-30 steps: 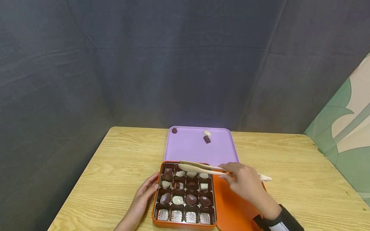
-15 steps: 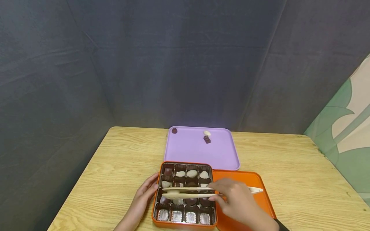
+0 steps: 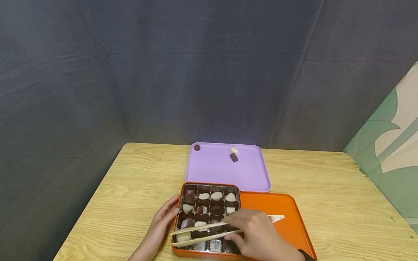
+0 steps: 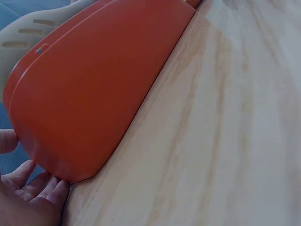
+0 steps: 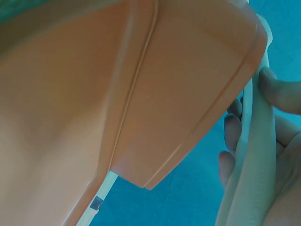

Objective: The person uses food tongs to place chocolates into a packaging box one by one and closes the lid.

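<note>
The right hand's [image 3: 253, 232] fingers pinch pale tongs [image 3: 206, 238]; their tips flank a cream-coloured piece [image 3: 183, 236] at the near left corner of the orange box [image 3: 209, 254], gripped or loose I cannot tell. The left hand [image 3: 160, 222] rests extended fingers on the box's left edge. An orange lid [image 3: 277, 203] lies along its right edge. A purple tray [image 3: 225, 174] reaches the table's [image 3: 137, 181] far edge.

Your left hand [image 3: 161, 218] points its fingers forward and rightward, thumb nearer you than they are; your left wrist [image 3: 148, 243] sits behind them. Your right hand [image 3: 254, 230] pinches, thumb opposite its bent fingers, back upward, your right wrist [image 3: 287, 252] behind and right of the fingertips.
</note>
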A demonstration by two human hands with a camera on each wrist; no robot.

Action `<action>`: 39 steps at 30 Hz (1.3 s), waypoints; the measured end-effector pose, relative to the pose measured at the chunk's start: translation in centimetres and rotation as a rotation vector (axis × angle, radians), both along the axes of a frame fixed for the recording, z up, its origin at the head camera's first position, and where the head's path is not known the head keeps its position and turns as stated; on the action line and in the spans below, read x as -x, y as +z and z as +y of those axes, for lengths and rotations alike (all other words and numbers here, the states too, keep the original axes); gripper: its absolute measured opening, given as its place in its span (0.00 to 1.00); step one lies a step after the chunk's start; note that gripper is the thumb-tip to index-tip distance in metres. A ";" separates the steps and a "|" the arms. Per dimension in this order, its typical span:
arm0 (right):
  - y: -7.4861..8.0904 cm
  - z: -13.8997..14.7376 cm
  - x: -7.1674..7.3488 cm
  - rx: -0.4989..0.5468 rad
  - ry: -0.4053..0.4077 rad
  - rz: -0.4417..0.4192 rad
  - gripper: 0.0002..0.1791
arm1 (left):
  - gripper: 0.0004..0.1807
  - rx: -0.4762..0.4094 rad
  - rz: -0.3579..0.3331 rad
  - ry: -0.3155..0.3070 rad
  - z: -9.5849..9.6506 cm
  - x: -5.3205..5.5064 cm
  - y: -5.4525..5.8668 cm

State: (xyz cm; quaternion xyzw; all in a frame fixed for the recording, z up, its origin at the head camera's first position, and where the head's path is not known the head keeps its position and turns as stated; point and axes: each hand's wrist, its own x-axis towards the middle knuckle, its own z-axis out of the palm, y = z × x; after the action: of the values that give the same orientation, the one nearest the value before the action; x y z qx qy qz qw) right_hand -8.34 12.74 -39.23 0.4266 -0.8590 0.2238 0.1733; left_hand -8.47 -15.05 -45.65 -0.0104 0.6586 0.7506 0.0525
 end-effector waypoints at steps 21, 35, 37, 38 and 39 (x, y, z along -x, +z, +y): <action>0.0 0.9 0.6 0.021 -0.103 0.027 0.18 | 0.24 0.007 0.004 0.010 0.0 0.1 0.0; 0.8 3.6 3.7 0.022 -0.310 -0.005 0.21 | 0.24 0.011 0.002 0.008 0.1 0.1 0.0; 1.0 4.0 4.3 0.014 -0.342 -0.025 0.22 | 0.24 0.012 0.001 0.009 0.1 0.1 0.0; 1.1 4.2 4.6 0.012 -0.358 -0.036 0.22 | 0.24 0.010 0.001 0.009 0.1 0.1 0.0; 1.2 4.4 4.8 0.010 -0.374 -0.049 0.22 | 0.25 0.009 0.002 0.009 0.1 0.1 0.0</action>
State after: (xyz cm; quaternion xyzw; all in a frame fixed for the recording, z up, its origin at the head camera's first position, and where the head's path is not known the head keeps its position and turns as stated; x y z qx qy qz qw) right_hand -13.18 17.13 -38.08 0.2531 -0.9262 0.2021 0.1929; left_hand -8.52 -14.98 -45.65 -0.0128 0.6620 0.7478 0.0481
